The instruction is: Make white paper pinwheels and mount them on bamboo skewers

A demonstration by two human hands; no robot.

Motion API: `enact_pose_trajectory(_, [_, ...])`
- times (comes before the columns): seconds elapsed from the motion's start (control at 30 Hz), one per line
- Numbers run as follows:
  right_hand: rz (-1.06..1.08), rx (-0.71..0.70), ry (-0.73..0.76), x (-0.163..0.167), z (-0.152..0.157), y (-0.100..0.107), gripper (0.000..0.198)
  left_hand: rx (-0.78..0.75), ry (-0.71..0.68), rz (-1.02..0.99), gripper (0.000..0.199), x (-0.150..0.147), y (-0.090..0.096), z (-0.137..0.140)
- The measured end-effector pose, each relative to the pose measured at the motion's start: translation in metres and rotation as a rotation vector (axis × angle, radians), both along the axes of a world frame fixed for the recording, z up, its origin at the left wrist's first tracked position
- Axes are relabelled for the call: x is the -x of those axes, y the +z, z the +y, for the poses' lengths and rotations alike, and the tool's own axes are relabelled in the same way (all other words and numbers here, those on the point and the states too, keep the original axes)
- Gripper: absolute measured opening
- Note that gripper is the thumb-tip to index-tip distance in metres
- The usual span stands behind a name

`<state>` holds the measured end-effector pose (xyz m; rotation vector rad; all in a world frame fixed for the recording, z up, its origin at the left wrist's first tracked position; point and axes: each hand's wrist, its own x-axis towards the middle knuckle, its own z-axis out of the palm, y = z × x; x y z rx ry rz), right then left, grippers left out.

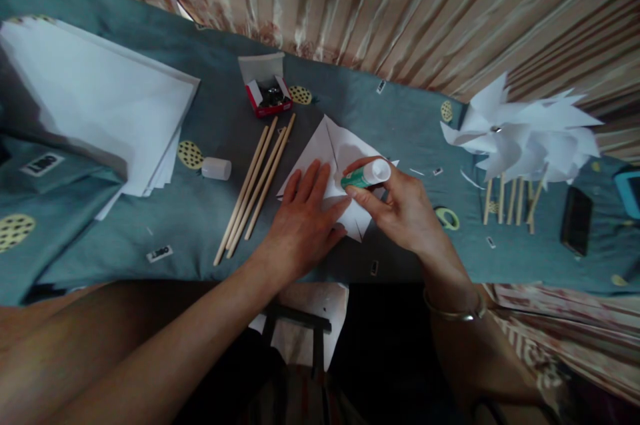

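Folded paper square (350, 143) lies between near and far edges of the table (195, 248); left hand (306, 223) open, palm-down on it; right hand (400, 201) grips a glue stick (359, 177) by its barrel; paper probably light, easily creased, best pinned flat; stick likely rigid.

The left hand (305, 221) lies on folded white paper (351, 145); the right hand (397, 205) holds a green glue stick (357, 177) over it.

A black phone (577, 221) lies on the pineapple-print tablecloth (195, 231).
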<state>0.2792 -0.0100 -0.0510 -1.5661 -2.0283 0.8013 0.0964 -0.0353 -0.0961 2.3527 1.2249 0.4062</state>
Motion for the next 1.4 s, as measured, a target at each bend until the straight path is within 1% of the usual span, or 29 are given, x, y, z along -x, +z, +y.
enact_pose_trajectory(0.3, [-0.021,-0.017,-0.016,-0.005,0.002,-0.003,0.02,-0.002,0.001,-0.006,0.048,0.0,0.0,0.0])
enact_pose_trajectory(0.5, [0.001,-0.029,-0.019,-0.006,0.003,-0.007,0.022,-0.006,0.003,-0.003,0.048,0.0,0.0,0.0])
enact_pose_trajectory(0.77, [-0.022,-0.042,-0.041,-0.007,0.005,-0.008,0.021,-0.017,0.006,-0.027,0.044,0.001,0.002,0.0])
enact_pose_trajectory(0.87, [-0.006,-0.04,-0.056,-0.006,0.005,-0.009,0.022,-0.016,0.003,-0.033,0.044,0.001,0.002,0.0])
enact_pose_trajectory(1.1, [0.022,-0.085,-0.085,-0.004,0.007,-0.016,0.023,-0.014,0.011,-0.032,0.045,-0.001,0.0,-0.001])
enact_pose_trajectory(1.4, [0.046,-0.078,-0.089,0.0,0.01,-0.019,0.022,-0.016,0.007,-0.015,0.045,-0.002,0.002,0.0])
